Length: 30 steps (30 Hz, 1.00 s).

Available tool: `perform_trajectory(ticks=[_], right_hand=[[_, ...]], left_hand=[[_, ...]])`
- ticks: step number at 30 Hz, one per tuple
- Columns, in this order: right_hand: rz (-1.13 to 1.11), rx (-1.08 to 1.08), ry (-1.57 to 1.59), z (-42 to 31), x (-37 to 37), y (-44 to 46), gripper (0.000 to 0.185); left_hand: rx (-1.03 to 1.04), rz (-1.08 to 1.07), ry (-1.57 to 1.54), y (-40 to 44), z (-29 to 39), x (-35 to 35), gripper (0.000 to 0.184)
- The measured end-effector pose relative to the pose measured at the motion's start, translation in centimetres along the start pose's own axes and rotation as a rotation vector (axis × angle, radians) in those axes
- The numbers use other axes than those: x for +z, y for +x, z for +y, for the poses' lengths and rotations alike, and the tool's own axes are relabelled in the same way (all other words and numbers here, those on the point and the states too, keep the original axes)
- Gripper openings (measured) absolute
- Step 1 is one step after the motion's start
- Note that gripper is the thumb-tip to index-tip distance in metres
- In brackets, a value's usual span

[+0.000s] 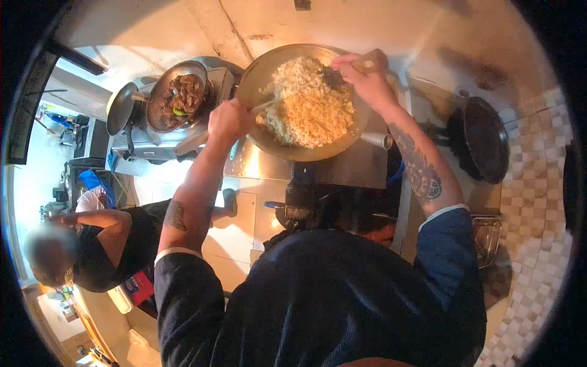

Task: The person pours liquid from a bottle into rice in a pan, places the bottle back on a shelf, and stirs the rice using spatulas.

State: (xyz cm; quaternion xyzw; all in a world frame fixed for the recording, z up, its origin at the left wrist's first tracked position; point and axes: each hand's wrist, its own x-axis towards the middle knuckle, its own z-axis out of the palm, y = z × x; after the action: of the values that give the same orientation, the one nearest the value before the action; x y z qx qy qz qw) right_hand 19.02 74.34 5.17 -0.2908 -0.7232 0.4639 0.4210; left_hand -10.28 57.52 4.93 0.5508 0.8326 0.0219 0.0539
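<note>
1. Head view: much is covered here. The working ends of both tools are sunk in the rice [315, 107], so their shapes cannot be made out; the large pan [275, 145] hides whatever is beneath it.
2. That rice lies in the large pan, toward the back edge of the stove [361, 172]; the pan's handle [376, 140] points to the stove's right edge.
3. Left hand [231, 119]: back upward over the pan's left rim, forearm straight, fingers curled round a spoon-like tool [264, 106]; their tips are out of sight.
4. Right hand [367, 79]: above the upper right rim, forearm angled inward, fingers wrapped on a second tool [373, 60], its rounded end showing above the hand; the underside grip is hidden.
5. Past the stove's left edge, a smaller pan [158, 114] holds dark pieces of food [182, 98].
</note>
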Motion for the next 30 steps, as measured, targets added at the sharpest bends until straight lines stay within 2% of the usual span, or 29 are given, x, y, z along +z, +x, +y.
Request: perform_trajectory(ticks=[3, 6, 7, 10, 11, 17, 20, 23, 27, 30], right_hand=[[-0.027, -0.171, -0.142, -0.6, 0.0, -0.5, 0.017], [-0.016, -0.201, -0.156, -3.4, -0.7, -1.1, 0.016], [0.026, -0.293, -0.238, -4.8, -1.0, -1.3, 0.016], [0.036, -0.278, -0.285, -8.8, -1.8, -2.0, 0.016], [0.080, -0.388, -0.362, -9.0, -2.3, -1.8, 0.016], [0.160, -0.342, -0.302, -6.7, -4.0, -2.3, 0.018], [0.132, -0.289, -0.369, -5.9, -4.4, -3.1, 0.019], [0.074, -0.240, -0.476, -5.2, -5.0, -2.9, 0.020], [-0.029, -0.221, -0.493, -3.2, -6.2, -1.2, 0.020], [-0.092, -0.052, -0.284, -1.4, -6.8, -1.0, 0.022]], left_hand=[[0.035, -0.045, -0.075, -0.6, -0.1, -1.9, 0.027], [0.090, 0.039, -0.116, -0.8, -1.7, -2.9, 0.028], [0.089, 0.042, -0.046, -1.2, -1.1, -4.3, 0.029], [0.017, 0.101, -0.091, -2.7, -0.2, -7.2, 0.029], [0.081, 0.192, -0.079, -2.8, -0.8, -7.0, 0.027], [0.243, 0.543, -0.009, -4.2, -1.4, -7.4, 0.020], [0.278, 0.621, 0.035, -4.4, -2.0, -7.4, 0.019], [0.141, 0.340, 0.277, -3.7, -2.0, -10.3, 0.022], [0.244, 0.157, 0.491, -2.6, -0.3, -13.5, 0.024], [0.302, -0.114, 0.655, -2.2, 1.6, -15.3, 0.023]])
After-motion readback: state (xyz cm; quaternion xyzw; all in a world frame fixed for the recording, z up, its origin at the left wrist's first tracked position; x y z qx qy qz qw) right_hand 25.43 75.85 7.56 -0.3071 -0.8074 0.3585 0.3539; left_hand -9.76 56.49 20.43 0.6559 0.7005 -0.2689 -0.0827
